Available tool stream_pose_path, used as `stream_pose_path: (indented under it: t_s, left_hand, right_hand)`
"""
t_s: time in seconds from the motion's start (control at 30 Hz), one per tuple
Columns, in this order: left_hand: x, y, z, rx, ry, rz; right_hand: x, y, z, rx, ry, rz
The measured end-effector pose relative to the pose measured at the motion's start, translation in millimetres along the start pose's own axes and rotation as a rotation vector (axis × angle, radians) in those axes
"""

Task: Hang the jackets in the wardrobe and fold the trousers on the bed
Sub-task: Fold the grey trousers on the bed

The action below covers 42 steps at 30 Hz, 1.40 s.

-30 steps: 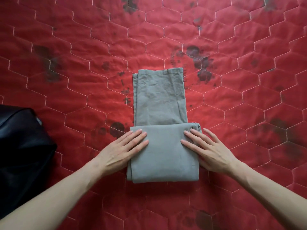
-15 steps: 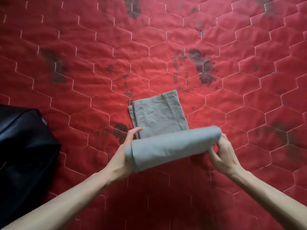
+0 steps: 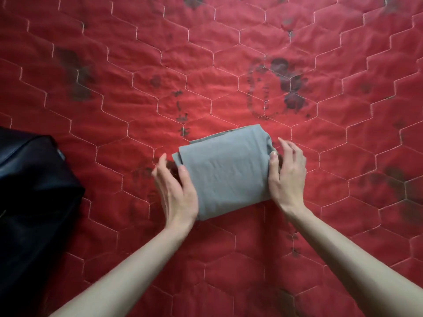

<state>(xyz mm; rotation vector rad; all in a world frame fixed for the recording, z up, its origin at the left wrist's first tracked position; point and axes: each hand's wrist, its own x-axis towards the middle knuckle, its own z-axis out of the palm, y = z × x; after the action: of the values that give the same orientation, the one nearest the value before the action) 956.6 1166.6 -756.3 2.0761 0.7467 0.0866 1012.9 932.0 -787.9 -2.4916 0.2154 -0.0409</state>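
Trousers [image 3: 225,171] now folded compact on red quilted bed [image 3: 320,53], beside black jacket [image 3: 34,191]

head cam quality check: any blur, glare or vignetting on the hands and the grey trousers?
Head view: grey trousers sharp, creases readable; left hand and right hand only slightly soft at the fingertips. No glare; light is even and soft. Corners darken, and the black garment at the left edge is underexposed. Quilt stitching bows, showing wide-angle distortion.
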Motion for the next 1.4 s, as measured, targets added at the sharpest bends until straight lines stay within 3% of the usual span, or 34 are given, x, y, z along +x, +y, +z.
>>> stream_pose_path:
  t_s: [0.03,0.1,0.2,0.4,0.57,0.63,0.73,0.8,0.87,1.03,1.17,1.23,1.4]
  left_hand:
    - [-2,6,0,0.08,0.035,0.169]
    - [-2,-1,11,0.285,-0.057,0.46]
    - [3,-7,28,0.56,-0.189,0.664]
    - [27,-37,49,0.756,-0.2,0.704]
    - [25,-34,49,0.751,-0.212,0.679]
    - [16,-32,44,0.675,-0.114,0.515]
    - [-1,-23,35,0.319,0.095,0.047]
    - [-5,-16,33,0.066,0.074,-0.2]
    - [-2,-10,31,-0.02,-0.019,-0.344]
    - [18,6,12,-0.278,-0.155,-0.593]
    - [26,17,-6,-0.492,-0.391,-0.747]
    - [24,14,-17,-0.475,-0.489,-0.764]
    - [2,20,-60,-0.536,-0.533,-0.711]
  right_hand:
    - [-1,-1,-1,-0.061,0.025,-0.107]
    - [-5,-6,0,-0.146,-0.037,-0.364]
    - [-7,-10,13,-0.303,-0.214,-0.499]
    - [3,-7,33,-0.421,-0.325,-0.412]
    - [8,-6,31,-0.236,-0.401,-0.339]
    - [9,-12,24,-0.087,-0.307,-0.174]
    - [11,-24,12,0.112,-0.198,0.18]
    - [8,-25,7,0.192,-0.204,0.305]
    - [6,-23,1,0.234,-0.254,0.389]
    - [12,-23,-17,0.253,-0.441,0.463]
    - [1,-27,-20,0.365,-0.557,0.491]
    - [-7,-31,-25,0.425,-0.586,0.489]
    - [-30,-51,-51,0.542,-0.619,0.436]
